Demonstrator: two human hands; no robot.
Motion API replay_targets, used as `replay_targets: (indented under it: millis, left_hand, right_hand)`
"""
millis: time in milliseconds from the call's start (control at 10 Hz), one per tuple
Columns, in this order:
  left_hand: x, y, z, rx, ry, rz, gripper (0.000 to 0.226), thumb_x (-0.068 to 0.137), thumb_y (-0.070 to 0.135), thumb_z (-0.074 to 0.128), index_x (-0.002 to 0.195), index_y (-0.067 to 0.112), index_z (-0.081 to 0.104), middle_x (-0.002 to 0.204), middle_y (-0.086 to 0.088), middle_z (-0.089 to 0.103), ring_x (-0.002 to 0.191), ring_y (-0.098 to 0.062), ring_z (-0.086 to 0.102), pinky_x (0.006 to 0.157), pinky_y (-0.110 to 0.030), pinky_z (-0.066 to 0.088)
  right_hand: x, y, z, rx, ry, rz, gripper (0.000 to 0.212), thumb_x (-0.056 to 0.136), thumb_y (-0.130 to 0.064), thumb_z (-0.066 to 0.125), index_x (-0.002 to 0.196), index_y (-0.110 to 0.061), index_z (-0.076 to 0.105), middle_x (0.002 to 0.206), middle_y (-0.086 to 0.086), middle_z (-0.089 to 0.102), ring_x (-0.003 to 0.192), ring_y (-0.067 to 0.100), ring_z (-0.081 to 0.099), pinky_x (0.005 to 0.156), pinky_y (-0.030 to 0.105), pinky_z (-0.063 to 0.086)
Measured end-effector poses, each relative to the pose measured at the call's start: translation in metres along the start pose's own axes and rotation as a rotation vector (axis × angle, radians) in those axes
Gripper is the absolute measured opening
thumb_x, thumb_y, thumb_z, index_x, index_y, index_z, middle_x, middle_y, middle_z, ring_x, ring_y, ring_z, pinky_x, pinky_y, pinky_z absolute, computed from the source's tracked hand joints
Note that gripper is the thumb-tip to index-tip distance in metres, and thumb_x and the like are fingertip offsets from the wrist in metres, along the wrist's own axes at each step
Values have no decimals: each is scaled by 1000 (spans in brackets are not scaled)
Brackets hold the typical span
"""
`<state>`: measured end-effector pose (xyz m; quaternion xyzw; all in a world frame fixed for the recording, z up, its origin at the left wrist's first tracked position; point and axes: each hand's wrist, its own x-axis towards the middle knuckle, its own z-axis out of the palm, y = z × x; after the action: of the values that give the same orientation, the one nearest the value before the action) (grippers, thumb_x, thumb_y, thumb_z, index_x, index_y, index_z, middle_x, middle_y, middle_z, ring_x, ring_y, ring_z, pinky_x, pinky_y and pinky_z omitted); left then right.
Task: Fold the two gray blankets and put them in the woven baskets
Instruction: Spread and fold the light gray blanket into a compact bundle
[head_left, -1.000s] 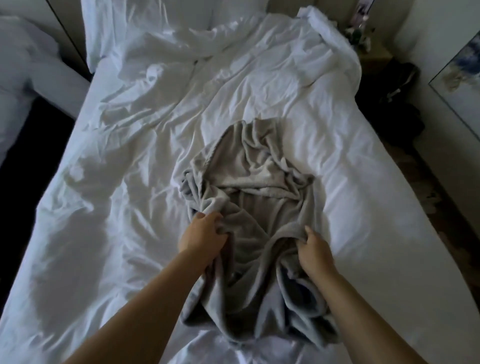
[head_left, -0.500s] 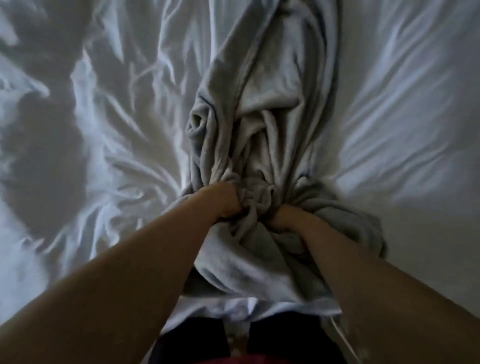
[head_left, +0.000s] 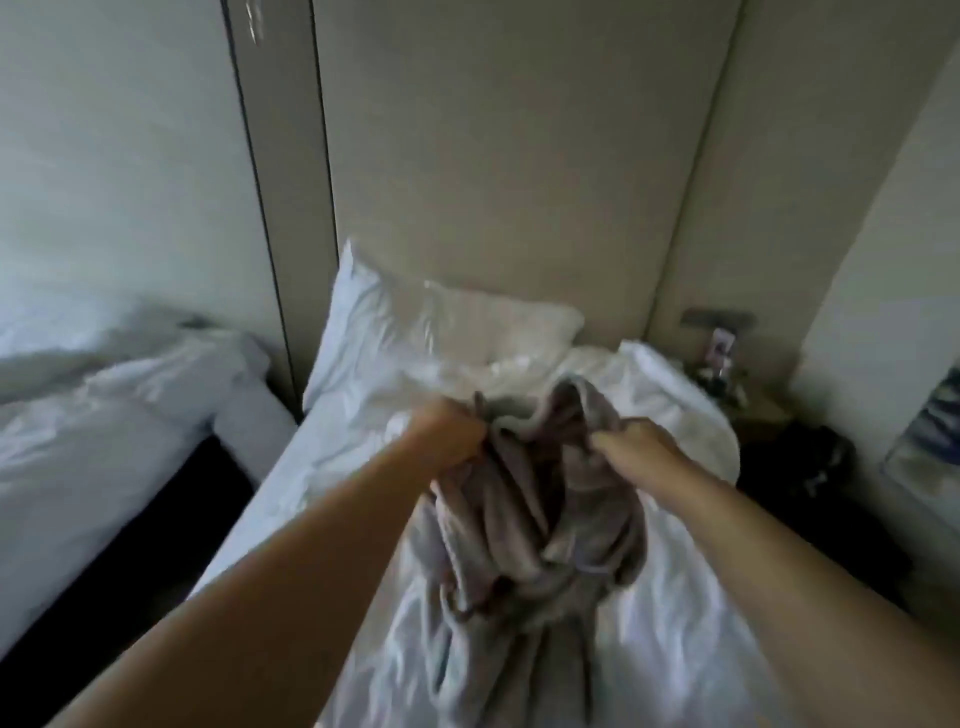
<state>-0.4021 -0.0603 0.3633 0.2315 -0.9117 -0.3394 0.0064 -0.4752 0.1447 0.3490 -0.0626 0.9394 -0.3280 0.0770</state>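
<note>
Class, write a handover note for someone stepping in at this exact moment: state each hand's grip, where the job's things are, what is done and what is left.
Left hand: fist closed on the top of the gray blanket.
Right hand: grips the same blanket a little to the right.
Blanket: held up, hanging bunched and crumpled between the two hands over the white bed.
Not in view: second gray blanket, woven baskets.
Done: blanket picked up; no fold made yet.
Left: find the corners, spread and fold it, put it in a basket, then likely repeat with the other blanket.
</note>
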Motion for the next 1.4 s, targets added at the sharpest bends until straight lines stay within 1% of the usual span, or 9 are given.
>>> replay_targets:
  millis: [100,200,300,400,700,1000,1100,1300,1400]
  left_hand:
    - [-2,103,-167,31,484,387,36,83,17,60,119,14,58,107,-11,66,97,-30,60,77,-29,47]
    - [-32,130,-260,-40,738,476,36,85,14,63,120,7,60,110,-16,66,103,-35,61,79,-29,47]
    - [-61,125,-296,-10,946,560,16,81,15,67,96,8,69,89,-15,70,88,-32,65,66,-25,39]
    - [-76,113,-297,-63,1025,592,23,87,9,55,104,10,70,98,-19,69,92,-34,62,69,-26,36]
    - [-82,24,-210,-86,860,441,38,88,-3,45,116,9,67,119,-19,61,110,-35,56,93,-29,40]
    - [-127,-177,-26,-34,401,46,30,93,1,44,111,-1,67,108,-28,65,104,-40,61,93,-42,48]
    - [-174,-233,29,-25,259,-120,28,93,4,49,115,3,65,116,-22,63,109,-36,59,93,-35,48]
    - [-265,-305,87,-208,238,-426,32,95,6,46,123,-1,60,127,-23,58,119,-36,53,83,-21,42]
    - [-307,-320,101,-337,366,-712,19,92,14,52,108,4,54,129,-26,53,116,-39,53,88,-33,45]
  right_hand:
    - [-5,-109,-166,186,375,-393,15,80,-12,70,71,-15,59,69,4,61,67,21,58,57,27,43]
    - [-32,-143,-259,300,581,-420,15,85,-23,70,88,-13,59,65,0,52,52,16,46,46,22,31]
    - [-55,-142,-303,447,732,-434,8,90,-17,61,91,-10,66,77,13,59,57,25,51,50,26,40]
    - [-68,-126,-312,674,781,-432,9,90,-14,60,95,-7,65,88,16,59,62,28,53,51,27,41]
    - [-69,-42,-235,801,607,-251,7,89,-12,56,84,-14,61,88,15,56,77,29,54,63,35,44]
    - [-113,159,0,904,229,429,16,86,-2,55,101,-4,62,92,20,54,70,29,53,57,30,42]
    - [-165,211,66,890,138,584,10,84,1,56,93,-2,61,78,17,54,63,27,51,51,27,39]
    - [-257,261,163,782,-111,779,12,91,-4,52,84,4,58,62,20,56,38,28,50,31,19,37]
    - [-291,258,191,698,-152,833,17,88,-5,58,74,3,54,63,17,47,47,29,45,45,30,40]
